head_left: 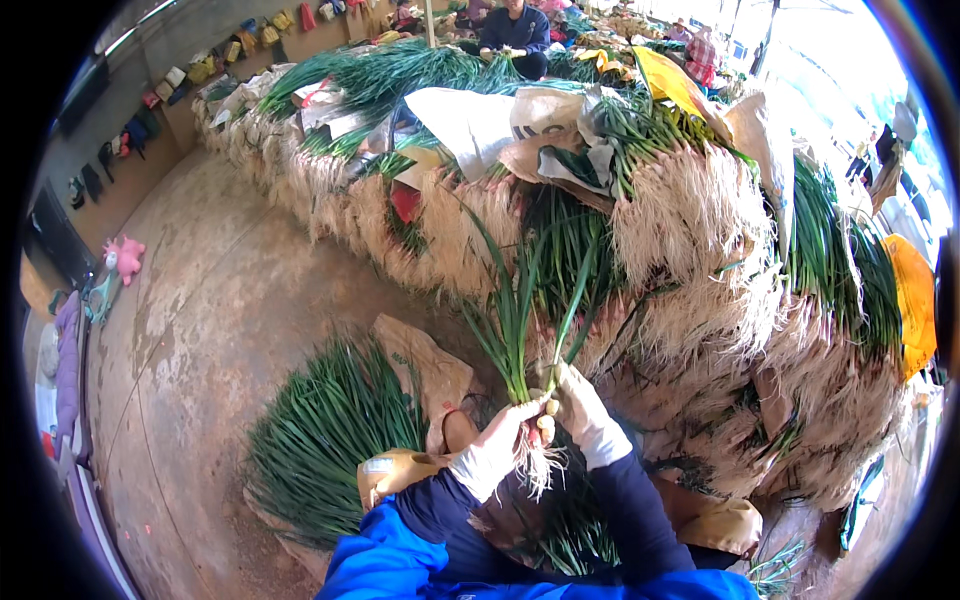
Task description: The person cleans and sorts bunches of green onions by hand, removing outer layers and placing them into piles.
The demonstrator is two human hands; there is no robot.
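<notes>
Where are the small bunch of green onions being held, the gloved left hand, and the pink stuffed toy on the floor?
Small bunch of green onions (515, 340), head view, on the green stalks.
Gloved left hand (500, 440), head view, back of the glove.
Pink stuffed toy (126, 256), head view, its body.

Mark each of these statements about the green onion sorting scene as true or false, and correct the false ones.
1. Both gloved hands hold one small bunch of green onions, left hand and right hand together. True.
2. The bunch is held roots up. False: its white roots hang below the hands and the green leaves point up.
3. A flat pile of green onions lies on the floor to the person's left. True.
4. The big heap ahead shows only green leaves. False: pale roots face the person along its side.
5. The person's sleeves are red. False: they are dark blue over a bright blue garment.
</notes>
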